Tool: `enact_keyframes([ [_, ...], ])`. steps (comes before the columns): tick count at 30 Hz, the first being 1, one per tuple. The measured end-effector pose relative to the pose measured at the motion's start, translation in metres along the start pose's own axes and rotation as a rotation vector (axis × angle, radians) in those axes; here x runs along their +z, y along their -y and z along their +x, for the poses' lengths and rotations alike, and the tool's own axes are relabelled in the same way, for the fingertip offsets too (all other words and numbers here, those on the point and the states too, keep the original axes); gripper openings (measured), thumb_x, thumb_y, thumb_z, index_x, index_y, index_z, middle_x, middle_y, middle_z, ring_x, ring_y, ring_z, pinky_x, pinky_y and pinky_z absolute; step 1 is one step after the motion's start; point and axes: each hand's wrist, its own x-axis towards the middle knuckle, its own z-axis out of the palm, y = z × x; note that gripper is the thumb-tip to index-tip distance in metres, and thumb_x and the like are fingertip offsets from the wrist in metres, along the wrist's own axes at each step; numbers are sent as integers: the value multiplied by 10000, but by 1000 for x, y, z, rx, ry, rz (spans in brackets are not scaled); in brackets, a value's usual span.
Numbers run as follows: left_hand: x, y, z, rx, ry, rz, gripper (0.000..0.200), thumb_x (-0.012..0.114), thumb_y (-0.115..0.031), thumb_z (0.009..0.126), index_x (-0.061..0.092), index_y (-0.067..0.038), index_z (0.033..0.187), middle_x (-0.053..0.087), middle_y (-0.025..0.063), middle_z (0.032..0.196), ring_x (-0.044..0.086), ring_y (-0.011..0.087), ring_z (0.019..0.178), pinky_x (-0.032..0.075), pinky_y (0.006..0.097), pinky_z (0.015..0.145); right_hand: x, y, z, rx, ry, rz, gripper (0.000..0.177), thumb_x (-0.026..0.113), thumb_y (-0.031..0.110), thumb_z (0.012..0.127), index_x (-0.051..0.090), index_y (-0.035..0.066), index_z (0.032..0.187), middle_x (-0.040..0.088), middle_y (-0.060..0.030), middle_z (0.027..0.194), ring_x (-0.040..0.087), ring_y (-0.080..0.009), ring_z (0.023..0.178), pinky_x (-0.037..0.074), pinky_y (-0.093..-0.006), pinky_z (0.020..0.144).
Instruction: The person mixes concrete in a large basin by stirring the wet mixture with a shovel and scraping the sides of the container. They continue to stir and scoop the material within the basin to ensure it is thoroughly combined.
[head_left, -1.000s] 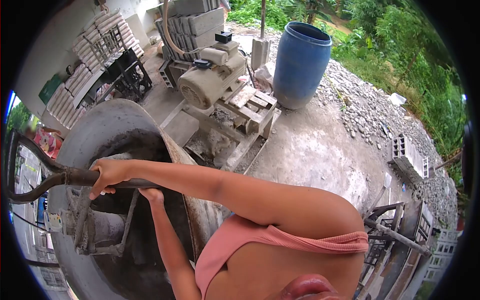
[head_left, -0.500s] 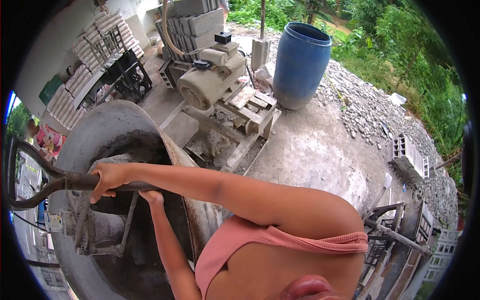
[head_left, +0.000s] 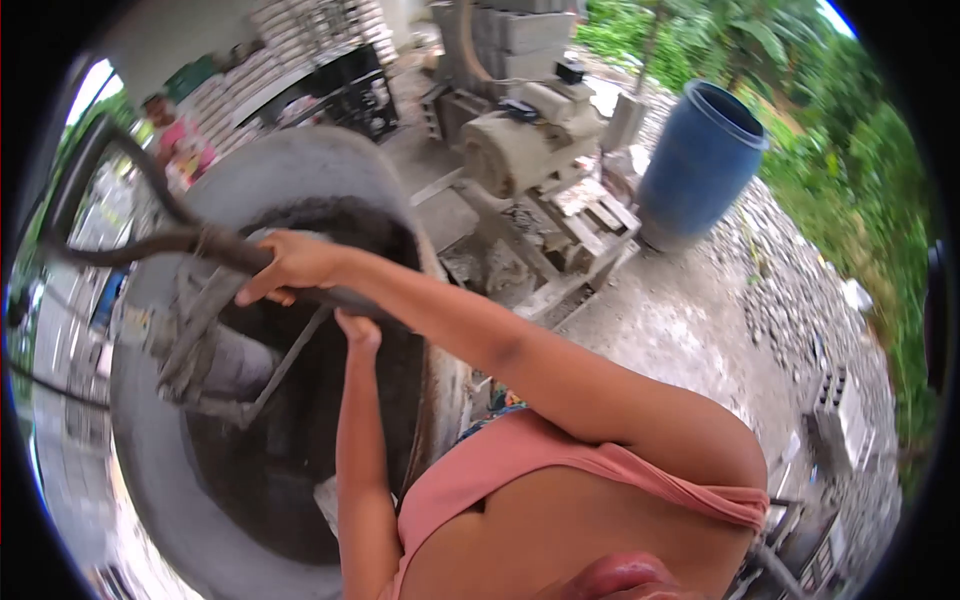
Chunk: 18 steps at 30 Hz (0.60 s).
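Observation:
Both my hands grip the dark shaft of a shovel [head_left: 228,250], whose D-shaped handle points to the upper left. Its blade is not visible. My right hand [head_left: 298,264] wraps over the shaft just below the handle fork. Farther down, my left hand [head_left: 358,328] holds it from beneath, with its fingers partly hidden. Under them lies a large round mixer drum [head_left: 160,470] with dark grey material inside. A caked mixing arm with paddles [head_left: 235,372] stands within the drum, close to my hands. A pale object [head_left: 328,503] lies partly behind my left forearm; I cannot make out what it is.
A dusty motor [head_left: 500,150] on a frame stands beyond the drum's right side. Past it are a blue barrel [head_left: 700,165], gravel [head_left: 800,310] and hollow blocks [head_left: 838,420]. Stacked sacks [head_left: 225,105] and a person in pink [head_left: 182,145] are at the upper left.
The view has turned, so the motor and barrel sit farther right. The shovel and both hands have moved up and right in the picture, and the shaft now slopes down to the right.

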Motion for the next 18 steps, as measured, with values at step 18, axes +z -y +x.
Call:
enact_keyframes([
  [18,26,-48,-14,-157,31,-176,610,203,-499,931,509,-25,698,530,92,570,500,191,489,428,300,533,11,-21,24,118,51,-24,272,732,240,723,523,66,711,483,3,559,470,-87,467,381,-245,511],
])
